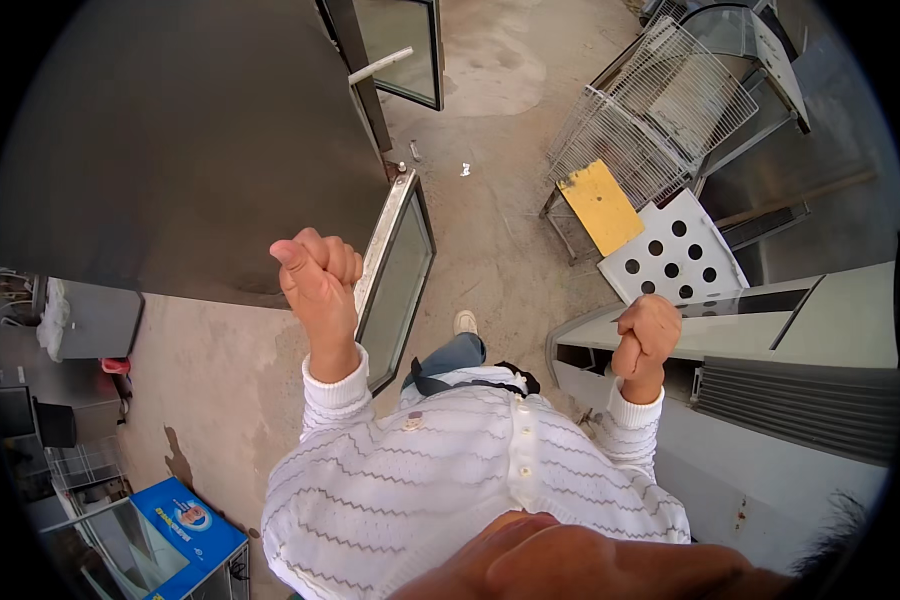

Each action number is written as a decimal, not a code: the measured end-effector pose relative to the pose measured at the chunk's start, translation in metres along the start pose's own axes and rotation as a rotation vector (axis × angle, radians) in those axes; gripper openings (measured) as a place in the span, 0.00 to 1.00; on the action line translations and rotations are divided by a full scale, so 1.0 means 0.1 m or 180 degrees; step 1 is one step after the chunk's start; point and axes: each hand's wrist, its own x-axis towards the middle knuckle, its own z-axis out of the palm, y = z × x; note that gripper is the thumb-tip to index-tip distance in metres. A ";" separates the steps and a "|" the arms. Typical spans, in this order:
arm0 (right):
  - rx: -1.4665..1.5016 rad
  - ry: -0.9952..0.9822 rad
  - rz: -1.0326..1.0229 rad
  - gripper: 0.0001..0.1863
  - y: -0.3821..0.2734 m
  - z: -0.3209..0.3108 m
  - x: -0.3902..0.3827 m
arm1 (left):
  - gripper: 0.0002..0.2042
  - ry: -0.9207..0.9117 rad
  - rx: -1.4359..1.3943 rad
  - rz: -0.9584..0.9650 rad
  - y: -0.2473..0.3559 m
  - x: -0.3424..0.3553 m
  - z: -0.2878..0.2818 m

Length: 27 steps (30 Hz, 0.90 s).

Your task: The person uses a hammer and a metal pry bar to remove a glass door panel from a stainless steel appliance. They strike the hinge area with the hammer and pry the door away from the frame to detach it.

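Okay, nearest first: person in a white, wavy-striped sweater, both forearms raised from the lower edge, cuffs at the wrists. Left hand curled into a fist, thumb out toward the left of view; no object visible in it, inside of the fist hidden. Right hand also balled up, fingers folded in, nothing visible in its grip.

Nearest thing to the left hand: glass door with a pale metal edge, just right of the fist in view, standing swung out from a big dark panel that fills upper left. Gap in depth unclear, can't tell whether they touch. Right hand appears in front of a white appliance with a grey grille; depth gap again unclear. White board with round black holes lies just beyond that hand, tilted.

White shoe and jeans leg on the concrete floor, between the two hands. Lower left, well apart: blue-topped case.

Farther: yellow-topped stool touching or overlapping the board, wire racks leaning behind it, small white scrap on the floor, second glass door at top.
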 end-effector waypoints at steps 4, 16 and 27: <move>-0.0108 0.0100 0.0045 0.04 0.67 0.21 0.56 | 0.24 -0.0812 0.0555 -0.0694 -0.31 0.53 0.60; 0.0463 -0.0376 -0.0515 0.02 2.75 1.17 2.12 | 0.03 -0.0294 0.1439 -0.1045 -1.27 1.59 0.95; 0.1117 -0.1584 -0.0469 0.06 4.28 2.67 3.72 | 0.23 0.1414 0.2090 -0.0753 -2.22 2.64 1.62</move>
